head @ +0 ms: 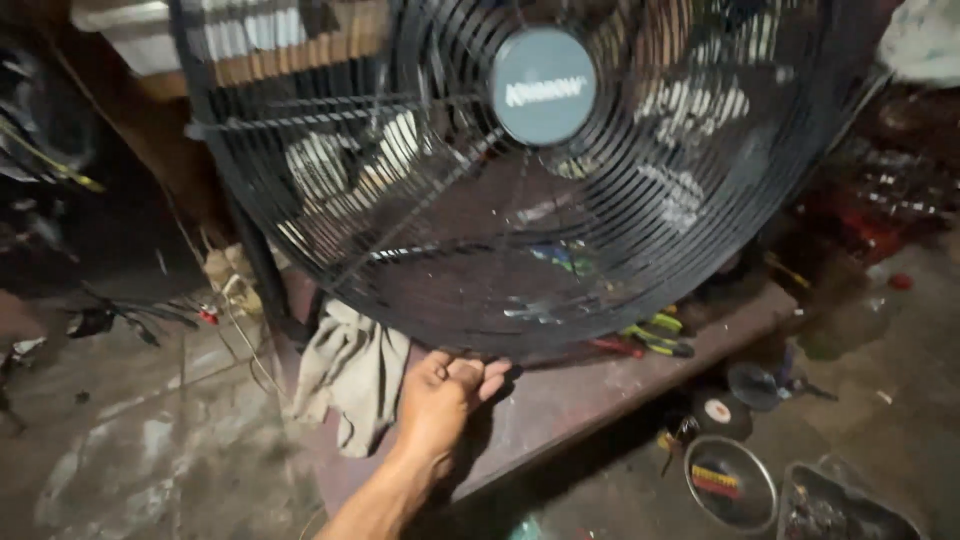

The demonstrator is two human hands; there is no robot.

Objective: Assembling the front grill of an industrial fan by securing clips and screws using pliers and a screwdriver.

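While the large black fan guard (520, 180) stands tilted on the bench (600, 390), filling most of the view, 1 hand (445, 395) reaches up from the bottom edge and grips the guard's lower rim, fingers (490, 372) curled over the wire ring. Which hand this is cannot be told for sure; it appears to be the left, with the forearm coming in from lower centre. No other hand shows.

The guard is a round cage of thin concentric wires with a grey-blue round cap (543, 86) at its centre. Its bottom edge rests on or just above the worn, reddish-brown bench top.

Just left of the hand, a dirty beige rag (350, 375) hangs over the bench edge. To the right of the hand, behind the guard's rim, lie pliers with green-and-yellow handles (660, 335) and a red-handled tool (615, 347). Below the bench, on the floor (900, 400), sit a round metal bowl (730, 485) with small parts inside, a dark tray (835, 505) beside it, and a black disc with a white-and-red centre (720, 412).
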